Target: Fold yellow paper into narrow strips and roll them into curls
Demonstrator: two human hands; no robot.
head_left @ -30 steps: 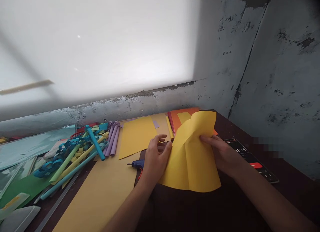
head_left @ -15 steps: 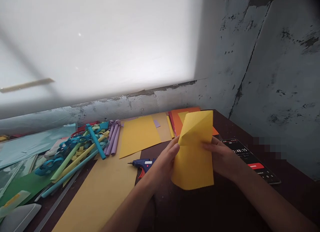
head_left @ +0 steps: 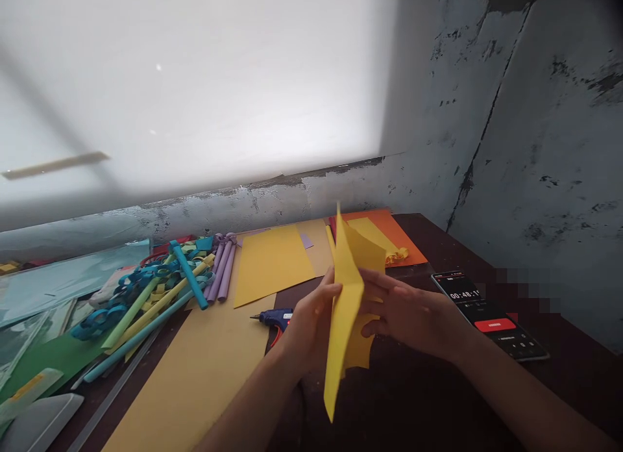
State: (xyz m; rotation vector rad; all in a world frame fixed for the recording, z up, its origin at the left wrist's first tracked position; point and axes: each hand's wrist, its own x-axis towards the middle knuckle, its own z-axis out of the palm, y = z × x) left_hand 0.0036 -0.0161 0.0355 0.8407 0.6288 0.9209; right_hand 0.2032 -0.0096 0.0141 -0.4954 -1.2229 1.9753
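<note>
A creased yellow paper stands on edge above the dark table, its folded flaps fanning apart. My left hand grips it from the left, thumb on the near face and the fingers mostly hidden behind. Over on the right, my right hand has its fingers stretched out and spread, their tips reaching between the flaps. Whether those fingertips press on the paper is hard to see. A blue glue gun with a red trigger lies just beyond my left wrist.
Tan card and a yellow sheet cover the table's left-middle. Purple paper rolls lie beside a heap of coloured rolls and curled strips. Orange paper is at the back. A phone showing a timer lies right.
The yellow paper has turned from facing me to nearly edge-on, and its flaps have spread. My right hand's fingers have loosened and straightened. Yellow curls on the orange paper now show.
</note>
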